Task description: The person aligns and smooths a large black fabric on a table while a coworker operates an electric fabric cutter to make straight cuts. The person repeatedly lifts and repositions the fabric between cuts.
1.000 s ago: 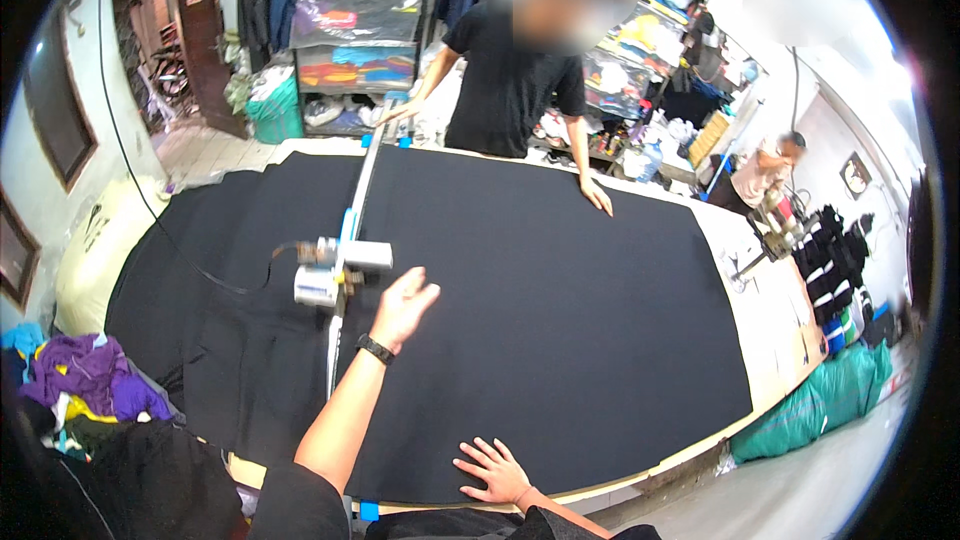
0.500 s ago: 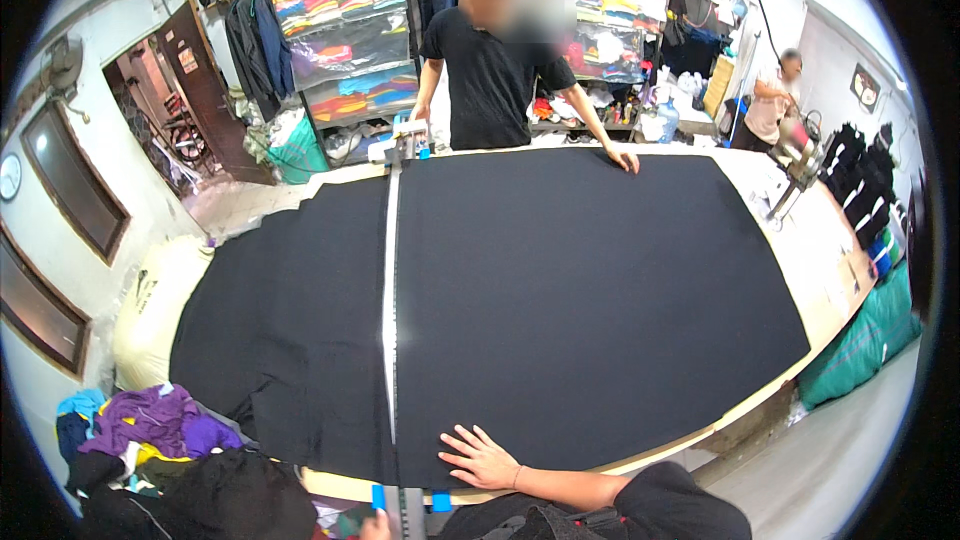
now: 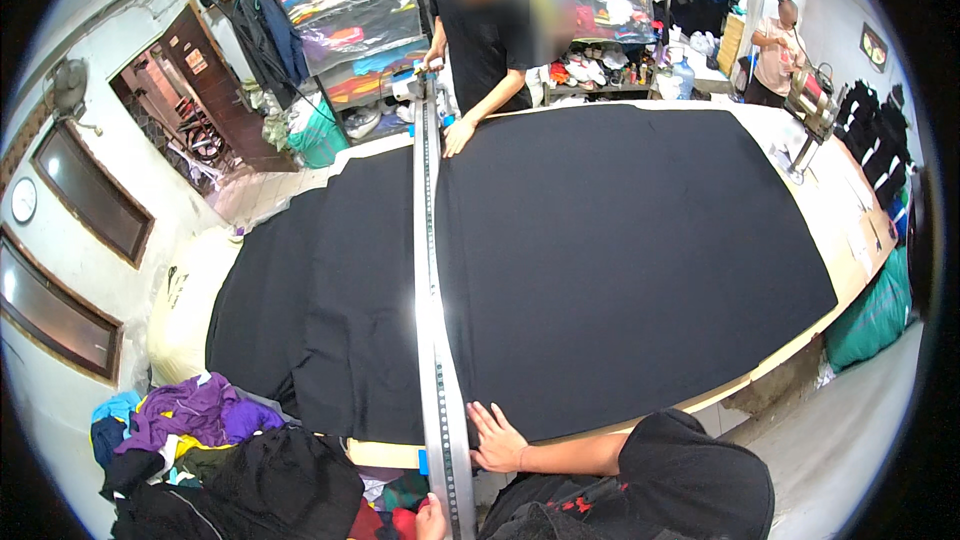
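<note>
A long metal rail (image 3: 428, 280) with a row of dark holes or marks lies across black cloth (image 3: 630, 260) spread in a stack on the table. My left hand (image 3: 431, 518), partly cut off by the lower edge, grips the rail's near end. Just right of the rail, my right hand (image 3: 495, 438) rests flat on the near edge of the cloth, fingers stretched. Across the table a person in a black shirt has one hand (image 3: 434, 58) at the rail's far end and the other (image 3: 458, 136) on the cloth beside it.
Piled clothes (image 3: 190, 410) sit at the near left, beside a pale sack (image 3: 180, 310). A cutting machine (image 3: 808, 105) stands on the table's far right, with another person (image 3: 780, 50) beyond it. Shelves of folded garments (image 3: 350, 10) line the back. A green sack (image 3: 868, 315) is at right.
The rail shows more of its face and appears raised or turned. The far person's hand has moved left across the cloth to beside the rail. My right hand is closer to the rail.
</note>
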`<state>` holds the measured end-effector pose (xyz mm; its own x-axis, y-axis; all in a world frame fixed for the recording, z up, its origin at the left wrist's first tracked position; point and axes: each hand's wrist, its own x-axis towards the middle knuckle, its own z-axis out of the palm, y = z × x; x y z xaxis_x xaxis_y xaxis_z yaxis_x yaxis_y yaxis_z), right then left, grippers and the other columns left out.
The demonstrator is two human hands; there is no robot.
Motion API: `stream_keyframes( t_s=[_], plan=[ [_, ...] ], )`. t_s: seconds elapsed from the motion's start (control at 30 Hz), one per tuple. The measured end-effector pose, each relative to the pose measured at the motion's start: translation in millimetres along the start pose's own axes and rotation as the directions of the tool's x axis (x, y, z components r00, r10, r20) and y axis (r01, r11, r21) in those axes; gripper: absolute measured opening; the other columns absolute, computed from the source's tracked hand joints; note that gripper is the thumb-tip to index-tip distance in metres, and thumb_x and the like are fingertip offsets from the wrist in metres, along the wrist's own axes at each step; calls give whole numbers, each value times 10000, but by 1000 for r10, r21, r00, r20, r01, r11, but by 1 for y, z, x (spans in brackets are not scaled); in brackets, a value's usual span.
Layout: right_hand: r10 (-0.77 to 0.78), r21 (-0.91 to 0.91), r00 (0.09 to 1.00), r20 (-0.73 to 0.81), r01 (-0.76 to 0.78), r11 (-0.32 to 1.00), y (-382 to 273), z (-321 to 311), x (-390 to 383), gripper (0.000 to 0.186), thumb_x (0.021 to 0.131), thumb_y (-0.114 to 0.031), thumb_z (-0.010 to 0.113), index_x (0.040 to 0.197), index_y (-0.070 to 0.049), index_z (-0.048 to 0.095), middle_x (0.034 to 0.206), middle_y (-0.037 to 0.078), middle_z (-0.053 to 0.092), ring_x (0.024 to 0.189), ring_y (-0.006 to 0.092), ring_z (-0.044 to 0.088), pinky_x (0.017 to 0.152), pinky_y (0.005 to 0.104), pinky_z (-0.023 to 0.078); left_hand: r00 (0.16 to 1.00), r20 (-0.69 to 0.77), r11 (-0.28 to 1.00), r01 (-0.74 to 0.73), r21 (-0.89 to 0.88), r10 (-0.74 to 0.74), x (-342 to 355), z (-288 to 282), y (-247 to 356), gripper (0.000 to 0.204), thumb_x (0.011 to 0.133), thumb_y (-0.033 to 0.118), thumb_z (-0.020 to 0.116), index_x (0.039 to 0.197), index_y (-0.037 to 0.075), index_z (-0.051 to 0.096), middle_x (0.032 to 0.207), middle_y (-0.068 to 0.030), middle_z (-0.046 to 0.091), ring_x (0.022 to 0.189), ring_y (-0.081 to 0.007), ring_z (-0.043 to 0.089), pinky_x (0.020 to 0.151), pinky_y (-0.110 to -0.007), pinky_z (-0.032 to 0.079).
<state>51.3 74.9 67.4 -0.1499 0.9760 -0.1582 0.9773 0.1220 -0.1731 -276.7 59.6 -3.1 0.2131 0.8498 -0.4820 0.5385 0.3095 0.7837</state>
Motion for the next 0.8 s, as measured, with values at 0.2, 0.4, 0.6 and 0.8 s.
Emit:
stream_keyframes(
  t_s=[0.2, 0.4, 0.6, 0.8],
  plan=[
    [-492, 246, 870, 27, 471, 847, -14, 9, 22, 559, 995, -386, 563, 1410, -14, 603, 1552, 258, 480, 1538, 389, 342, 1280, 628, 180, 1000, -12, 1000, 13, -7, -13, 1, -7, -7, 538, 981, 521, 704, 1176, 20, 732, 1051, -285, 748, 949, -378, 736, 869, -510, 541],
    [-570, 268, 760, -312, 646, 715, 11, 14, -15, 480, 956, -304, 662, 1375, -69, 644, 1447, 124, 607, 1472, 312, 459, 1273, 554, 267, 1000, 23, 1000, -15, 23, 14, -4, -14, 4, 530, 971, 539, 720, 1174, 51, 753, 1043, -274, 760, 932, -358, 749, 866, -508, 547],
    [-164, 297, 923, -348, 275, 915, 73, -2, -79, 354, 933, -209, 724, 1269, -97, 712, 1347, 85, 657, 1397, 317, 535, 1198, 533, 392, 948, -200, 891, -142, 431, 248, 41, -13, 74, 319, 944, 281, 720, 878, -28, 764, 884, -232, 768, 866, -426, 757, 810, -564, 576],
    [203, 341, 784, -587, 12, 940, 87, -41, -108, 231, 878, -144, 760, 1102, -97, 738, 1269, 92, 663, 1353, 335, 552, 1154, 554, 426, 792, -155, 641, -343, 687, 590, 160, 16, 98, 369, 809, 142, 842, 1123, 49, 673, 1126, -168, 616, 1119, -387, 566, 973, -481, 477]
  ],
)
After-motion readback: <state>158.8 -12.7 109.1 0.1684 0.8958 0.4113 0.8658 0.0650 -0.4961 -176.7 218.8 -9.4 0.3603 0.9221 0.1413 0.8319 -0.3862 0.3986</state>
